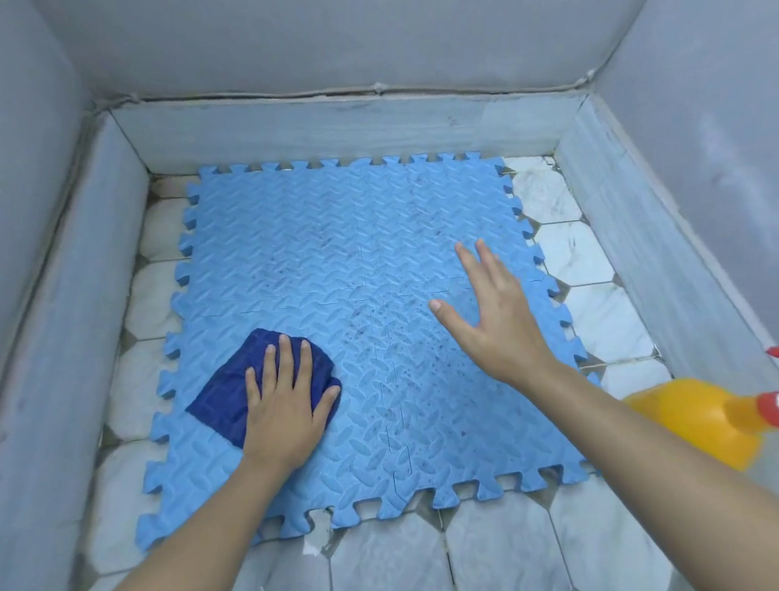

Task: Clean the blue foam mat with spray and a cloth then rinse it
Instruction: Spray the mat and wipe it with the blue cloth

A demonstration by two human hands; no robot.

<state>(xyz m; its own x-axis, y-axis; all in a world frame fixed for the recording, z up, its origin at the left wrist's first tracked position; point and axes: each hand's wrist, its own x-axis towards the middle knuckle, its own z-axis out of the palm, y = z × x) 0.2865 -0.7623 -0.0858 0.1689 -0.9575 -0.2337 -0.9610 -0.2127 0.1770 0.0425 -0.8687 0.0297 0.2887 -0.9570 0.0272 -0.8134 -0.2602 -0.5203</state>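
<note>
The blue foam mat (351, 261) is laid flat on the tiled floor (504, 554) of a walled recess, with its far edge close to the back kerb. Dark speckling is visible across the centre and the near-right quarter of the mat, which is judged to be spray droplets or remaining dirt (the two cannot be told apart). The spray step is therefore judged to be done or largely done. Wiping is judged to be at an early stage, since only the near-left quarter is covered by the cloth. No water flow is seen, so rinsing is judged to be outstanding.

The dark blue cloth (226, 394) is pressed onto the near-left part of the mat by the left hand (283, 399). The fingers are spread flat on the cloth; nothing is clenched. The right hand (497, 314) is held over the right half of the mat, its grip released and the fingers straight and splayed. Contact with the mat cannot be confirmed.

The yellow spray bottle (700, 419) (red trigger head) lies at the right edge of the view, beside the mat, untouched by either hand.
</note>
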